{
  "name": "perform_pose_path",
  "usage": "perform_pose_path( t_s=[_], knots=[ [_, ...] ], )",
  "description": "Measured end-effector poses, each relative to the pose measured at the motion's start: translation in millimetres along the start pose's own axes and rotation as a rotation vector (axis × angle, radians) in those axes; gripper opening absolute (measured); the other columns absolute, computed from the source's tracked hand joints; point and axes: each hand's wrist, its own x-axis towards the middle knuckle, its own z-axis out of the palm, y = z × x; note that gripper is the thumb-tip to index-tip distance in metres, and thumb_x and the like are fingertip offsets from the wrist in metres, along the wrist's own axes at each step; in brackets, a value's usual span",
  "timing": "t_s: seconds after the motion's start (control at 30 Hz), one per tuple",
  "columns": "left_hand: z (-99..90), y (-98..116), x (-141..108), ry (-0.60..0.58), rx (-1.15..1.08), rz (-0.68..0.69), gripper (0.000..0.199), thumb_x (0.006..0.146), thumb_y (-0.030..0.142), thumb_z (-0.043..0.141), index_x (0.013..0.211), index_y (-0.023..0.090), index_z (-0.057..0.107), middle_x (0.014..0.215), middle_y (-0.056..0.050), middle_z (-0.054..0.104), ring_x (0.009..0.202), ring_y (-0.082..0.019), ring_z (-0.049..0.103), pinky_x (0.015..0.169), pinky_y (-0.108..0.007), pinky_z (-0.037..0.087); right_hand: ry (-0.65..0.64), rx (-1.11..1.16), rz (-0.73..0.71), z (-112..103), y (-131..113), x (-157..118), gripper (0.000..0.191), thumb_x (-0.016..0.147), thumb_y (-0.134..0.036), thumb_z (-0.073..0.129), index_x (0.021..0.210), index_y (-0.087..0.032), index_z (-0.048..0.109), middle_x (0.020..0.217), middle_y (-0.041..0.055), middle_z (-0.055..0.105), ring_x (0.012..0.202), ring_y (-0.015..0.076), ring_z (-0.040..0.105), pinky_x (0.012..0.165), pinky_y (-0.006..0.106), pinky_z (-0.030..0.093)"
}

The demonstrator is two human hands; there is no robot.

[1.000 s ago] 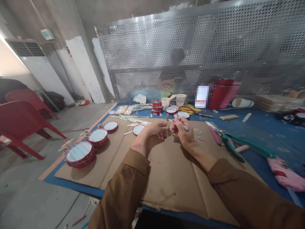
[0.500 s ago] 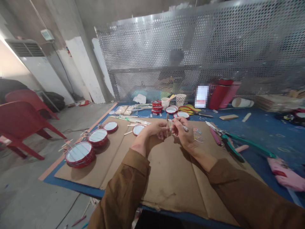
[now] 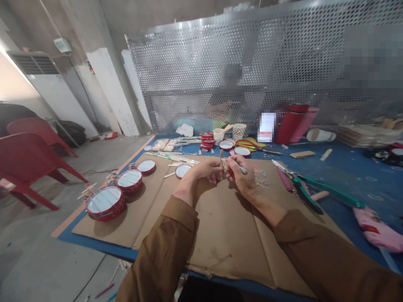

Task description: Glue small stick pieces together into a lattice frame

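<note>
Over the far part of a brown cardboard sheet [image 3: 220, 235], my left hand [image 3: 210, 171] pinches a small wooden stick [image 3: 221, 158], held upright. My right hand [image 3: 241, 173] is closed on a whitish pen [image 3: 243, 170], its tip end at the stick. Left of my hands, a small red-rimmed drum [image 3: 182, 171] lies beside thin sticks. Three more red drums stand in a row at the left: a large one [image 3: 105, 203], a middle one [image 3: 129, 180] and a smaller one [image 3: 146, 166]. Small coloured loops [image 3: 262, 178] lie right of my right hand.
Green-handled pliers [image 3: 307, 195] and a pink item [image 3: 378, 228] lie at the right. Scissors [image 3: 252, 145], paper cups [image 3: 239, 131], a lit phone [image 3: 266, 127] and a red bottle [image 3: 291, 124] stand or lie before a perforated metal screen [image 3: 195, 71]. Red chairs [image 3: 40, 165] are at the left.
My right hand has shifted very slightly to the left with the pen, closer to the stick. My left hand looks the same. A blurred patch now shows behind the screen at upper right.
</note>
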Motion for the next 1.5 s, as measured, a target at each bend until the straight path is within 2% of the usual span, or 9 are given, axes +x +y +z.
perform_pose_path(
  t_s=[0.13, 0.47, 0.7, 0.97, 1.13, 1.5],
  knots=[
    [0.1, 0.1, -0.1, -0.009, -0.028, 0.01, 0.028, 0.093, 0.041, 0.053, 0.084, 0.015, 0.05, 0.061, 0.003, 0.058, 0.049, -0.006, 0.059, 0.051, -0.016, 0.043, 0.018, 0.02, 0.021, -0.2, 1.6, 0.4, 0.033, 0.085, -0.053, 0.058, 0.082, -0.021, 0.056, 0.058, -0.0051, 0.054, 0.043, 0.0083, 0.05, 0.038, 0.019, 0.038],
    [0.9, 4.1, -2.8, -0.003, -0.019, -0.025, 0.016, 0.097, 0.026, 0.043, 0.088, 0.015, 0.049, 0.065, 0.002, 0.06, 0.049, -0.007, 0.059, 0.053, -0.017, 0.045, 0.065, 0.037, 0.043, -0.1, -2.4, 2.7, 0.032, 0.082, -0.052, 0.061, 0.08, -0.021, 0.055, 0.057, -0.0051, 0.056, 0.042, 0.0081, 0.051, 0.037, 0.018, 0.035],
    [0.8, 1.7, -2.0, 0.016, -0.068, 0.001, 0.019, 0.093, 0.034, 0.053, 0.092, 0.015, 0.052, 0.063, 0.002, 0.06, 0.048, -0.007, 0.059, 0.051, -0.016, 0.043, 0.065, 0.063, 0.064, -0.2, -2.3, 2.6, 0.033, 0.082, -0.053, 0.062, 0.081, -0.021, 0.055, 0.057, -0.0056, 0.056, 0.041, 0.0086, 0.051, 0.036, 0.019, 0.035],
    [0.2, 0.6, -1.6, -0.018, -0.043, 0.004, 0.015, 0.096, 0.028, 0.043, 0.091, 0.015, 0.051, 0.064, 0.003, 0.06, 0.05, -0.007, 0.06, 0.054, -0.017, 0.045, 0.009, 0.05, 0.061, -0.3, -1.0, 1.7, 0.033, 0.084, -0.054, 0.06, 0.084, -0.021, 0.054, 0.057, -0.0059, 0.055, 0.043, 0.0086, 0.052, 0.036, 0.018, 0.037],
    [-0.2, 0.8, -1.8, -0.013, -0.018, 0.009, 0.022, 0.096, 0.035, 0.047, 0.085, 0.015, 0.05, 0.062, 0.004, 0.059, 0.049, -0.006, 0.059, 0.052, -0.015, 0.044, 0.006, 0.024, 0.047, -0.6, -1.9, 0.8, 0.033, 0.084, -0.054, 0.059, 0.083, -0.021, 0.055, 0.058, -0.0055, 0.056, 0.043, 0.0085, 0.051, 0.037, 0.018, 0.037],
    [0.6, 3.8, -4.3, 0.014, -0.028, 0.007, 0.025, 0.095, 0.037, 0.05, 0.082, 0.014, 0.05, 0.062, 0.002, 0.059, 0.048, -0.008, 0.059, 0.051, -0.018, 0.044, 0.028, 0.011, 0.054, -0.9, -4.0, 0.6, 0.034, 0.082, -0.055, 0.061, 0.081, -0.021, 0.055, 0.058, -0.0051, 0.055, 0.042, 0.0081, 0.051, 0.037, 0.018, 0.037]
  ],
)
